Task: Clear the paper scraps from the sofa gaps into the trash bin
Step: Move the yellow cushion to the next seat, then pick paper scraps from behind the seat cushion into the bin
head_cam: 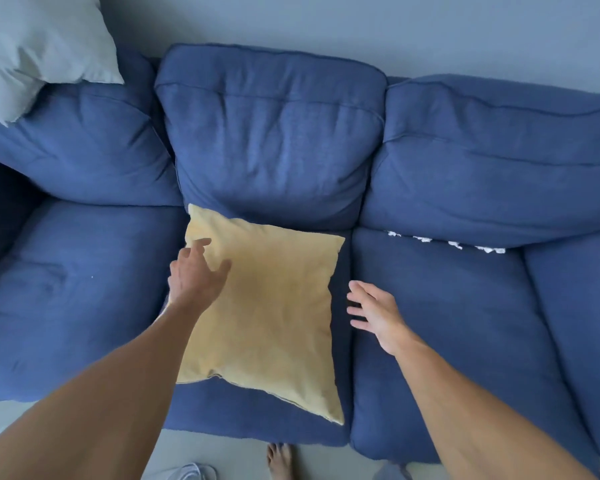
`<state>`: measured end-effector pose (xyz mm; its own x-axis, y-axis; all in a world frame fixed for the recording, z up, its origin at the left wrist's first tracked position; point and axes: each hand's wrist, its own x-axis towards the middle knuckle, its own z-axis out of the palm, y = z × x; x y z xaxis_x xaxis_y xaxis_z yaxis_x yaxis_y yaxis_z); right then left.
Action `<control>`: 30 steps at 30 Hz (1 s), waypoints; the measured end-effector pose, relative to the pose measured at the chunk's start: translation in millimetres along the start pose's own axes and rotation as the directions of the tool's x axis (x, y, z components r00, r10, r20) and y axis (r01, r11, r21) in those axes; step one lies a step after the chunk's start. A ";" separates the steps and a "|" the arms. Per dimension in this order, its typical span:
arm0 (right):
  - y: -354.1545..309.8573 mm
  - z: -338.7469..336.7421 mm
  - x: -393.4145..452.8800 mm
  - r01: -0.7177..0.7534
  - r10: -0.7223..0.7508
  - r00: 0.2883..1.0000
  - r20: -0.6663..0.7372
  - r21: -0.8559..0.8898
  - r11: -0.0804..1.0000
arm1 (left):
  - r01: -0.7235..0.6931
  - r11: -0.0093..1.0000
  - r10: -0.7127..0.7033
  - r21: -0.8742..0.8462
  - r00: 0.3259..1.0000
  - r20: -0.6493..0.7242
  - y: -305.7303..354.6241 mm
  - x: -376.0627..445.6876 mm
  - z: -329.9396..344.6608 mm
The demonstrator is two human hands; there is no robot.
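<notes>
setting: a dark blue fabric sofa (pixel 447 341) with loose seat and back cushions, seen from above, standing against a pale grey wall (pixel 361 26).
floor: a bare foot (pixel 279 460) stands on the grey floor at the sofa's front edge, nearer than both hands and between the two forearms.
left hand (pixel 196 271): fingers spread and loose, gripping nothing, lying over the left edge of a square mustard-yellow fabric throw pillow (pixel 274 317).
right hand (pixel 374 313): fingers apart, empty, hovering over the seat cushion just right of the yellow pillow's right edge; whether it touches the cushion cannot be told.
pillow: lies flat on the middle seat cushion, between the two hands.
white paper scraps (pixel 447 242): a row of small bits wedged in the gap between seat and back cushion, beyond and to the right of the right hand, well apart from it.
far left: a pale grey fabric pillow (pixel 39 46) sits on top of the back cushion, far beyond the left hand.
</notes>
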<state>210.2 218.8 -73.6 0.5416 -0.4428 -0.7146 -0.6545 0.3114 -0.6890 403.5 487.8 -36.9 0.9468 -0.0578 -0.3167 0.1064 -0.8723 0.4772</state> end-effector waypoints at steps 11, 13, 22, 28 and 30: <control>-21.7 -196.7 6.7 0.114 -0.101 0.929 -0.357 0.015 0.993 | -0.237 0.952 0.282 -0.192 0.925 0.256 205.5 -74.3 146.8; -17.0 -231.1 19.4 0.115 -0.097 0.916 -0.389 0.022 0.993 | -0.234 0.954 0.284 -0.188 0.906 0.314 235.7 -89.2 181.0; 13.8 -355.1 119.1 0.113 -0.089 0.883 -0.461 0.025 0.993 | -0.101 0.981 0.167 -0.166 0.878 0.449 359.1 -123.2 331.6; 41.3 -401.1 219.0 0.122 -0.152 0.871 -0.468 -0.094 0.988 | 0.046 0.981 0.037 -0.186 0.908 0.418 389.8 -98.9 453.4; 48.6 -408.8 248.7 0.114 -0.151 0.873 -0.464 -0.107 0.988 | 0.091 0.971 0.004 -0.223 0.919 0.395 391.1 -86.5 488.1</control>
<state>97.4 -219.9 -235.3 0.3266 -0.8235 -0.4639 -0.6411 0.1676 -0.7489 214.8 -85.4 -223.0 0.7503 -0.2486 -0.6126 0.2573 -0.7437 0.6170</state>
